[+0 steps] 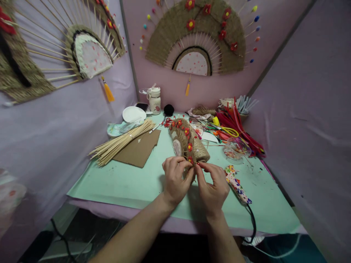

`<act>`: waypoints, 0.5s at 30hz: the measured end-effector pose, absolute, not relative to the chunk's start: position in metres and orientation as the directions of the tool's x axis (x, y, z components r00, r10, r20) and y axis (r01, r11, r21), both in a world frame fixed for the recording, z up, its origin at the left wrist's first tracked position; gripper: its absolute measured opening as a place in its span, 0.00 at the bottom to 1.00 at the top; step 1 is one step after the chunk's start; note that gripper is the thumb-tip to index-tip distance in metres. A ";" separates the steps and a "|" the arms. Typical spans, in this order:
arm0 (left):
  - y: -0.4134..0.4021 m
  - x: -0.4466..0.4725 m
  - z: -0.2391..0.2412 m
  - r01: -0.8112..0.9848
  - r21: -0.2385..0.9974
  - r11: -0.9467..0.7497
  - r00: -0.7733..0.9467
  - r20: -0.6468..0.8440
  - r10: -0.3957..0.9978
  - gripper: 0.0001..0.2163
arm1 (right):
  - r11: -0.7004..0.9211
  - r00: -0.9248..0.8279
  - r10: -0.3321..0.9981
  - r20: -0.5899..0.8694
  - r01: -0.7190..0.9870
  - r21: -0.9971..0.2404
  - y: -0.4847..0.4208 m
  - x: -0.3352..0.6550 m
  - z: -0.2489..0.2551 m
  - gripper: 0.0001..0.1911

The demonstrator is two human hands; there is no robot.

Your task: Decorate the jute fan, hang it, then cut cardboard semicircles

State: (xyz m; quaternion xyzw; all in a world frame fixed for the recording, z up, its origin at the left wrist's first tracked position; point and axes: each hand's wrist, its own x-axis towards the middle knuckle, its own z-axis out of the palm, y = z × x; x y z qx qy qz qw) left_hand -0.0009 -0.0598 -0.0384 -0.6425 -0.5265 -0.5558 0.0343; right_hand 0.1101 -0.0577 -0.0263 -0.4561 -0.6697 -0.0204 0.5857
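Forearms [142,226] lead to hands [175,179] pinching a flowered fan [188,140]; rightward, a clear dish [231,160] holds small colourful bits [234,151].

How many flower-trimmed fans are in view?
3: the left-wall fan, the back-wall fan, and the small fan at the left hand and right hand, which partly cover it.

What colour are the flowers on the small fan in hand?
The flowers are red, some with yellow centres; the head view, the only one, shows this.
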 end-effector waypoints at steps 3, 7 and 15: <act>-0.060 -0.001 -0.038 0.714 0.551 -0.433 -0.176 0.739 0.650 0.02 | 0.578 0.104 0.590 0.801 0.638 -0.509 -0.058 0.110 -0.027 0.03; -0.060 -0.002 -0.038 0.702 0.577 -0.417 -0.183 0.712 0.678 0.04 | 0.574 0.101 0.595 0.797 0.641 -0.510 -0.058 0.111 -0.026 0.03; -0.057 -0.002 -0.042 0.668 0.616 -0.417 -0.174 0.674 0.718 0.11 | 0.570 0.109 0.594 0.797 0.642 -0.513 -0.058 0.110 -0.026 0.04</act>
